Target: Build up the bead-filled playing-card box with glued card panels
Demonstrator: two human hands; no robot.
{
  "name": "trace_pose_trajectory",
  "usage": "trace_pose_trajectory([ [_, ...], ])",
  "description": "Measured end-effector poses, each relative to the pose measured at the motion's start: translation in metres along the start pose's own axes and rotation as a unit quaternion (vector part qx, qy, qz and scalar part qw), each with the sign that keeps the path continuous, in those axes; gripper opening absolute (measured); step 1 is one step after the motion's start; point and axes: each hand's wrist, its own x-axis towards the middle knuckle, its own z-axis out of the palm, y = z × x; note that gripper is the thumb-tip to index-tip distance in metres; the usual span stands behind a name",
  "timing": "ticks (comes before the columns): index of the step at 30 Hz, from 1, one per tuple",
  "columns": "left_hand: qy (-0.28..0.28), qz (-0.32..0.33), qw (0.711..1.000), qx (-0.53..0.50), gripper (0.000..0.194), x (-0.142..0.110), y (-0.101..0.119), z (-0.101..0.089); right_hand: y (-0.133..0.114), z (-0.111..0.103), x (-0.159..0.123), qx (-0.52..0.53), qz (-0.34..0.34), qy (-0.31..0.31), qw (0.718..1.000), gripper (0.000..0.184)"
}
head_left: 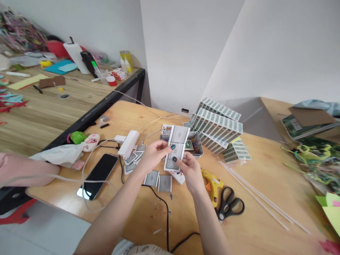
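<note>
My left hand (156, 152) and right hand (190, 168) are pinching a card (174, 156) above the table (186, 216), box (197, 143) behind, yellow glue gun (214, 186) beside my right.

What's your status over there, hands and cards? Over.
Left hand and right hand pinching patterned card, held up. Grip covers part of it. Yellow glue gun, scissors lie to the right.

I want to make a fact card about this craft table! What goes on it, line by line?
Left hand: pinching a patterned card strip
Right hand: holding the same strip, lower down
Behind the strip: an open box
Beside the right hand: yellow glue gun, black-handled scissors
Far left on this table: dark-screened phone, pink-and-white toy
Wall colour: white
</note>
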Motion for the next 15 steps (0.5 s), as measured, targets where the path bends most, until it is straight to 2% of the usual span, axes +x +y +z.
trace_pose_trajectory([
  [4,0.035,-0.003,0.999,0.028,0.031,-0.002,-0.001,-0.003,-0.014,-0.002,0.006,-0.023,0.012,-0.033,0.999,0.027],
  [8,0.003,-0.050,0.997,-0.062,0.033,0.004,0.000,0.000,-0.025,-0.003,0.018,-0.067,-0.010,-0.043,0.997,0.028],
  [11,0.024,-0.053,0.994,-0.097,0.032,0.010,0.001,0.001,-0.031,-0.002,0.024,-0.119,-0.029,-0.045,0.991,0.028],
  [15,0.080,0.001,0.995,-0.063,0.031,0.019,0.008,0.000,-0.043,0.000,0.029,-0.196,-0.117,-0.032,0.973,0.054],
])
